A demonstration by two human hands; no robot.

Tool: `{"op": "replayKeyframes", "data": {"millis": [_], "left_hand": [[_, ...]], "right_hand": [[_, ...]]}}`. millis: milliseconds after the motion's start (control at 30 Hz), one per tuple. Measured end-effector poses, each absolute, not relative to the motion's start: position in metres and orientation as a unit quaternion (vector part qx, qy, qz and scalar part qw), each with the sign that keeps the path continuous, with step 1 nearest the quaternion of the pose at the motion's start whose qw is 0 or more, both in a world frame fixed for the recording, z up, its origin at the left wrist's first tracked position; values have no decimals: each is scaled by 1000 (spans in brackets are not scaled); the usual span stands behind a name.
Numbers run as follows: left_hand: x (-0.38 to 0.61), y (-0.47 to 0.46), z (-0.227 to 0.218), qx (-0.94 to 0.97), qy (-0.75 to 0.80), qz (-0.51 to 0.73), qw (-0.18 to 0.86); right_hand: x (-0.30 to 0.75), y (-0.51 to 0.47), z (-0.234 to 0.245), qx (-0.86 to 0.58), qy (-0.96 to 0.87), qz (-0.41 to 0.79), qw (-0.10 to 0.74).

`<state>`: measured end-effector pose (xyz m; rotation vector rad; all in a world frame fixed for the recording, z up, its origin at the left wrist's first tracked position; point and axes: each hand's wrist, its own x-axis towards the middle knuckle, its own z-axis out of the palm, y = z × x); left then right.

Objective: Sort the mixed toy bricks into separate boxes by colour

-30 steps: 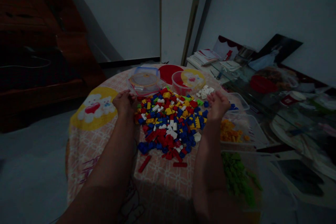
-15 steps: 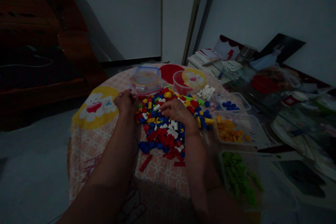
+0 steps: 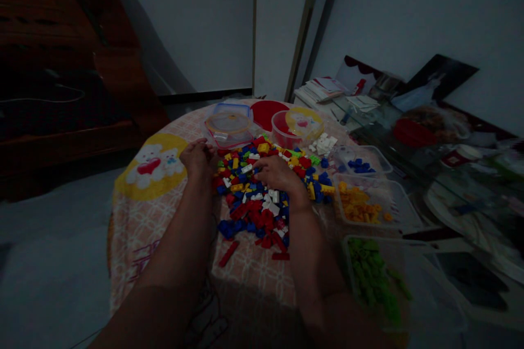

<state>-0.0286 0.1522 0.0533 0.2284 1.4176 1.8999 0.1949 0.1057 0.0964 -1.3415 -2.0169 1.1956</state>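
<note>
A heap of small toy bricks (image 3: 262, 202), red, blue, yellow, white and green, lies on a round table with a patterned cloth (image 3: 155, 196). My left hand (image 3: 198, 157) rests at the heap's left edge with its fingers curled under; what they enclose is hidden. My right hand (image 3: 278, 173) lies over the middle of the heap, its fingers bent down and pinching among the bricks next to a white one.
Right of the heap stand clear tubs of blue bricks (image 3: 360, 162), of yellow bricks (image 3: 364, 206) and of green bricks (image 3: 374, 278). Behind it are a lidded box (image 3: 229, 125), a red-rimmed tub (image 3: 292, 125) and loose white bricks (image 3: 323, 144). A cluttered glass table (image 3: 442, 174) is at the right.
My right hand has swung from the heap's right edge, by the tubs, leftward onto the middle of the heap. My left hand has stayed at the left edge.
</note>
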Motion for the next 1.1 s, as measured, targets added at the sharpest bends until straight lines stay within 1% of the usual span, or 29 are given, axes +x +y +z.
{"op": "replayKeyframes", "data": {"millis": [133, 267, 367, 500, 600, 733, 833, 900, 967, 1100], "left_hand": [[-30, 155, 48, 96, 558, 738, 366], [-29, 154, 50, 104, 558, 740, 362], [-27, 152, 54, 96, 559, 738, 365], [-26, 151, 56, 93, 564, 735, 364], [-27, 151, 53, 103, 559, 739, 361], [-29, 153, 49, 115, 553, 737, 370], [-29, 153, 49, 111, 557, 735, 370], [-28, 152, 51, 101, 557, 737, 369], [-27, 151, 54, 97, 551, 739, 376], [-24, 148, 59, 91, 548, 743, 373]], "right_hand": [[211, 111, 95, -489, -604, 528, 343], [233, 119, 94, -502, -483, 532, 482], [254, 127, 92, -528, -374, 484, 588], [281, 136, 87, -529, -228, 353, 737], [299, 136, 83, -526, -161, 254, 795], [312, 131, 80, -543, -166, 183, 802], [310, 130, 81, -565, -190, 176, 783], [303, 131, 84, -579, -214, 202, 760], [293, 132, 86, -586, -260, 253, 725], [266, 128, 91, -575, -389, 358, 624]]}}
